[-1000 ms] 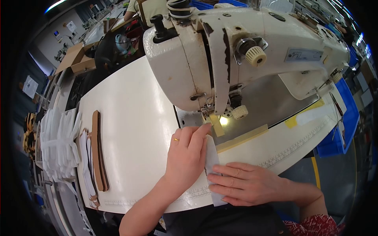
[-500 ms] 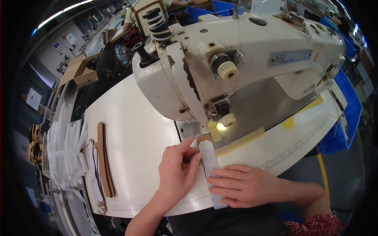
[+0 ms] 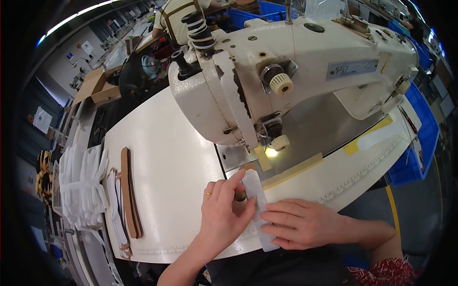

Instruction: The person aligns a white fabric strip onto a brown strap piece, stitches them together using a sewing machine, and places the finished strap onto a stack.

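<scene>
A long white strip (image 3: 256,190) with a rounded far end lies lengthwise in front of the sewing machine (image 3: 305,52). Brown material (image 3: 248,166) peeks out from under its far tip. At the strip's left edge is my left hand (image 3: 224,205), thumb and index finger closed on the edge, with a bit of brown showing between them. My right hand (image 3: 303,223) lies with its fingers flat across the strip's near half, pressing it to the white table (image 3: 176,190). The strip's far end sits just short of the machine's lit needle area, where the presser foot is mostly hidden.
To the left lie brown strips (image 3: 130,195) and white-and-brown strips (image 3: 117,209). Beyond the table edge hangs a bundle of white strips (image 3: 83,183). Yellow tape (image 3: 293,170) marks the machine bed. A blue bin (image 3: 415,157) stands right; another person (image 3: 183,19) sits behind.
The view has shifted slightly, so the machine head and both hands appear a little further right. My left fingers have moved slightly along the strip's edge; my right hand stays on the strip.
</scene>
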Tool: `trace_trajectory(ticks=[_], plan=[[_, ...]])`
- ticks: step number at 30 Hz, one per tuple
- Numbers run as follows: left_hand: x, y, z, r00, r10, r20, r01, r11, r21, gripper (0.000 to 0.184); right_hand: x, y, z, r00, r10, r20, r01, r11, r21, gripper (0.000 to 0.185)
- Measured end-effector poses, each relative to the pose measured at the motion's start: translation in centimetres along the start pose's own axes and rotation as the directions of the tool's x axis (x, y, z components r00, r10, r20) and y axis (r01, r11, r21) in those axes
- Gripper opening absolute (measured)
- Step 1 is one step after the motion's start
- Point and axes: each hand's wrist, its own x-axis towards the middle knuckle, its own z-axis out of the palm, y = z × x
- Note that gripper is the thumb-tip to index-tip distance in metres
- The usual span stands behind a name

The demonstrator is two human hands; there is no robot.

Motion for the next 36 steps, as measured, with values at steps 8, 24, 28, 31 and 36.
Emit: trace_trajectory(ticks=[8,24,28,31,36], plan=[[0.0,0.3,0.2,0.999,0.009,-0.032,-0.008,0.999,0.039,0.060,-0.2,0.1,0.1,1.000,-0.012,-0.027,0.012,1.000,0.007,0.035],[0.6,0.1,0.6,0.986,0.166,-0.009,-0.163,0.974,0.159,0.036,-0.3,0.3,0.3,0.999,0.008,-0.034,-0.006,0.997,0.072,0.036],[1.7,-0.2,0.1,0.999,0.047,-0.010,-0.047,0.999,0.027,0.036,-0.3,0.4,0.2,1.000,-0.004,-0.022,0.006,0.998,0.060,0.036],[1.9,-0.3,0.3,1.000,0.020,-0.017,-0.020,1.000,0.010,0.038,-0.2,0.4,0.2,1.000,-0.002,-0.018,0.004,0.998,0.063,0.035],[1.5,-0.2,1.2,0.993,0.084,-0.077,-0.076,0.992,0.101,0.042,-0.2,0.5,0.1,1.000,0.004,-0.025,-0.003,0.998,0.062,0.035]])
